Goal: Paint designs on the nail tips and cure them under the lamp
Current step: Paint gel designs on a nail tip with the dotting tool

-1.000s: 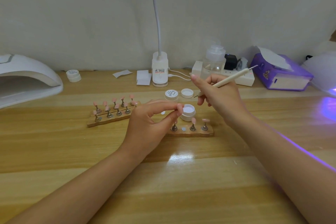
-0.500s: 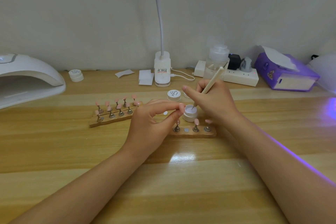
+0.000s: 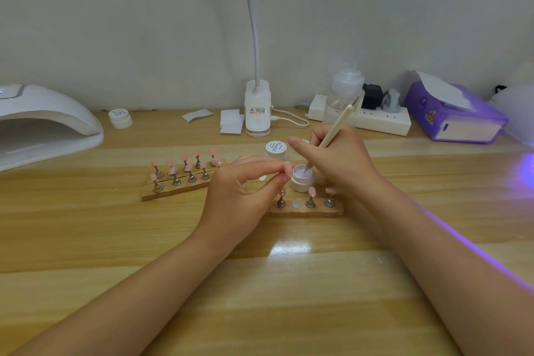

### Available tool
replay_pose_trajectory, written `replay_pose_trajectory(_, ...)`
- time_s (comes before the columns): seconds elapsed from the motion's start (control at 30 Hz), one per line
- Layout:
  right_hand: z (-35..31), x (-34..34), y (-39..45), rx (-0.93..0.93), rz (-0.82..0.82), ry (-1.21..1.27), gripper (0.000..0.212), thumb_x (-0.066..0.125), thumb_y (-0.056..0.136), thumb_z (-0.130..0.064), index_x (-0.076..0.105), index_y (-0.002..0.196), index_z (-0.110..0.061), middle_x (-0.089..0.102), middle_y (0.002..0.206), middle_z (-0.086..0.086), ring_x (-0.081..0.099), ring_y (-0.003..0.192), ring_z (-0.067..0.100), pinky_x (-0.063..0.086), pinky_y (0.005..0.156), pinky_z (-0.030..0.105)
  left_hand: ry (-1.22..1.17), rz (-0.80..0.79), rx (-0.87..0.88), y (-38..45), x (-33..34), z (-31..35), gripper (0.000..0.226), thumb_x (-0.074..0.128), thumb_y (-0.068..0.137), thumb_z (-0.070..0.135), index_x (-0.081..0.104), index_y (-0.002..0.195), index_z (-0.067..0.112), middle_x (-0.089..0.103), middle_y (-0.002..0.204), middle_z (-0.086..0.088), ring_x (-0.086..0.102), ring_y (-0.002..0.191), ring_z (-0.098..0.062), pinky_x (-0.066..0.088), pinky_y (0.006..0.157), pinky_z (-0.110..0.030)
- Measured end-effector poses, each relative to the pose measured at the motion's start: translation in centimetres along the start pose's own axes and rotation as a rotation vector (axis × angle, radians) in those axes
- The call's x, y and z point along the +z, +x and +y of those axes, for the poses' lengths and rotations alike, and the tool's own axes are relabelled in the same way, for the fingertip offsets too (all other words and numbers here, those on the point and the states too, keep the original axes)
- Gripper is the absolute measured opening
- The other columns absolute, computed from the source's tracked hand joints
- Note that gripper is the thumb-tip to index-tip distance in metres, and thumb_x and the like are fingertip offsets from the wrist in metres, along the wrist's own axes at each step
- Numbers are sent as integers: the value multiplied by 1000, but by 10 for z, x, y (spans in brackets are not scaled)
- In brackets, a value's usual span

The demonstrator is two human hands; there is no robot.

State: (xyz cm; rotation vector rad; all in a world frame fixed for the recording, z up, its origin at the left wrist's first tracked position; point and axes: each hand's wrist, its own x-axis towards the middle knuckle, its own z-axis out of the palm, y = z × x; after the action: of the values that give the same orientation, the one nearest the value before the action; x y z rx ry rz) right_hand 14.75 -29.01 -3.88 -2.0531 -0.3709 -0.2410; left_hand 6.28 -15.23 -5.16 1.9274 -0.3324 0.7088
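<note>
Right hand (image 3: 338,159) grips a cream dotting pen (image 3: 332,133), fingers curled round the shaft, index finger stuck out toward the left; pen leans up toward the back edge of the table (image 3: 260,298), its tip down inside the small open white jar (image 3: 302,179) of pale paint. Left hand (image 3: 239,196) has thumb and forefinger pinched together right at the jar's left rim, pinching something small and pink, too small to tell whether a nail tip or the hand's own nail; other fingers curled under. Jar sits mid-table, just behind the short wooden holder (image 3: 306,209), which carries three metal stands with pink nail tips (image 3: 311,191) and one bare metal disc. Long wooden holder (image 3: 173,186) lies left of the left hand with two rows of pink tips on stands. A closed labelled jar (image 3: 276,149) stands just behind the left fingers; a loose white lid is mostly hidden behind the right hand. White curing lamp (image 3: 43,121) at the left edge, another small jar (image 3: 120,118) beside it near the back edge. Along the back edge: paper slips (image 3: 229,121), clip lamp base (image 3: 257,108) with gooseneck, clear pump bottle (image 3: 345,92), power strip (image 3: 381,123), purple tissue box (image 3: 453,115). Violet glow on the right edge.
</note>
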Motion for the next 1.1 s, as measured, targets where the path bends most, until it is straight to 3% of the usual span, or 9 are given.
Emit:
replay_pose_trajectory(0.07, -1, -2, 2, -15, 30, 5, 47, 66, 78, -43, 40, 47, -19, 46, 35, -10, 50, 41, 5, 40, 35, 23, -3, 1, 1, 0, 0, 1, 16, 64, 75, 22, 69, 90, 22, 70, 77, 6, 64, 85, -1, 48, 82, -22)
replay_pose_trajectory(0.13, -4, -5, 5, -44, 55, 10, 46, 67, 78, -39, 42, 46, -19, 51, 38, -9, 54, 49, 7, 47, 51, 31, -5, 2, -8, 0, 0, 1, 16, 65, 75, 21, 69, 90, 22, 70, 78, 7, 64, 86, 0, 49, 83, -23)
replay_pose_trajectory(0.2, -5, -7, 6, -52, 73, 44, 46, 67, 80, -35, 42, 45, -18, 52, 37, -11, 52, 45, 1, 47, 59, 29, -3, 4, -17, 0, 0, 1, 15, 67, 75, 18, 69, 90, 21, 70, 78, 6, 64, 86, -1, 49, 84, -26)
replay_pose_trajectory(0.43, -9, -11, 11, -31, 111, 203, 47, 68, 82, -29, 40, 47, -15, 46, 31, -10, 47, 36, -2, 35, 43, 9, -8, -1, -33, -1, 0, 1, 17, 69, 76, 8, 70, 86, 21, 72, 75, -1, 64, 83, -2, 48, 85, -27)
replay_pose_trajectory(0.57, -16, -12, 6, -70, 183, 277, 48, 66, 84, -28, 41, 49, -7, 46, 37, -3, 46, 38, 1, 36, 46, 12, -18, -2, -43, -1, 0, 3, 15, 69, 77, 6, 71, 84, 20, 72, 75, -3, 63, 82, -2, 47, 83, -22)
replay_pose_trajectory(0.63, -20, -13, 3, -130, 275, 321, 49, 63, 86, -27, 45, 55, 5, 47, 50, 17, 49, 45, 9, 40, 52, 19, -20, -6, -51, 0, 0, 2, 16, 69, 77, 6, 70, 85, 20, 71, 76, 1, 63, 83, -2, 47, 83, -19)
replay_pose_trajectory(0.73, -26, -16, -1, -143, 308, 404, 50, 60, 88, -29, 48, 62, 13, 44, 50, 15, 47, 41, 4, 41, 49, 18, -30, -20, -66, -1, -1, 2, 15, 69, 77, 7, 71, 87, 19, 70, 83, 7, 64, 86, -2, 46, 83, -16)
replay_pose_trajectory(0.9, -33, -19, -8, -43, 256, 593, 39, 57, 88, -36, 56, 56, -13, 51, 40, -5, 47, 38, 4, 37, 42, 13, -40, -23, -80, 0, -1, 3, 12, 69, 78, 11, 71, 85, 20, 70, 82, 8, 64, 85, -1, 47, 82, -18)
replay_pose_trajectory(1.1, -34, -4, -33, 17, 106, 674, 36, 68, 62, -47, 48, 50, -20, 45, 42, -9, 49, 41, 1, 55, 62, 29, -19, -30, -59, -1, -1, 4, 12, 69, 78, 13, 72, 87, 21, 71, 80, 9, 64, 85, -5, 46, 81, -17)
